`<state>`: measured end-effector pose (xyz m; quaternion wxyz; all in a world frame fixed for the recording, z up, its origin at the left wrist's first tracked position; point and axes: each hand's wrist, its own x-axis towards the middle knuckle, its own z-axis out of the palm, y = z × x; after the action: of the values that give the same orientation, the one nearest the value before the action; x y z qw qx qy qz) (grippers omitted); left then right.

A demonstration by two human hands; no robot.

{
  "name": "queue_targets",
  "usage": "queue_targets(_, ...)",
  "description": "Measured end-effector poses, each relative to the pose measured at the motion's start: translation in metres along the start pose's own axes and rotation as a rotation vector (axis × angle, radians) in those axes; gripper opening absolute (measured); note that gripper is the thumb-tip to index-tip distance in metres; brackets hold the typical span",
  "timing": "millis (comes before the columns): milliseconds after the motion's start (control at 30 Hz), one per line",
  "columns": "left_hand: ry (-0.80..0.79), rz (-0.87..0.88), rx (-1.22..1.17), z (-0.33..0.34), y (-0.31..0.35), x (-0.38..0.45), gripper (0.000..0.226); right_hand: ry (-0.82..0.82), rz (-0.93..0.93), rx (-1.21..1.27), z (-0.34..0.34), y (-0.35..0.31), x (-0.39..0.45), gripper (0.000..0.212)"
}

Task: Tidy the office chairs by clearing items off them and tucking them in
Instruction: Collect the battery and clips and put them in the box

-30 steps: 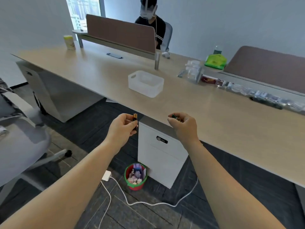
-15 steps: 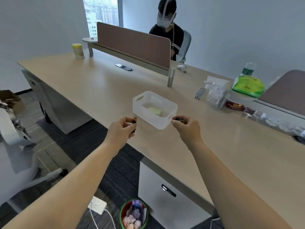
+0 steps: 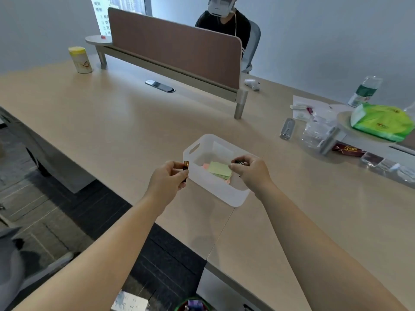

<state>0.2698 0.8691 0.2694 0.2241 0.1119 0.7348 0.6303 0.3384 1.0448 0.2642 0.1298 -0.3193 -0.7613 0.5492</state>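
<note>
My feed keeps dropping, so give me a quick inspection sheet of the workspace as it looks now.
Surface: light wood desk, mostly bare at the near left.
Job's things: translucent white bin on the desk holding a green sticky-note pad; grey office chair at lower left, only partly in view.
Clutter: yellow-lidded canister, water bottle, green packet, clear plastic bags.
Grippers: left hand pinches a battery beside the bin; right hand grips a small dark item over the bin.
Cables: nothing seen on the desk.
Surroundings: brown divider panel; seated person behind it.
</note>
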Motion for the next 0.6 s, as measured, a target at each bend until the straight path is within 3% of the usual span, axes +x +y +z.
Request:
queue_targets(233,0.002,-0.042,0.003,-0.003,-0.019,0.052,0.023,-0.054,0.056,-0.154,0.034,0.011,0.075,0.009)
queue_targets(433,0.057,-0.05,0.023,-0.001,-0.032,0.086,0.024,-0.204,0.107,-0.386,0.058,0.032,0.126,0.04)
queue_targets(600,0.071,-0.047,0.014,0.006,-0.034,0.101,0.023,-0.262,0.196,-0.352,0.066,0.043,0.147,0.078)
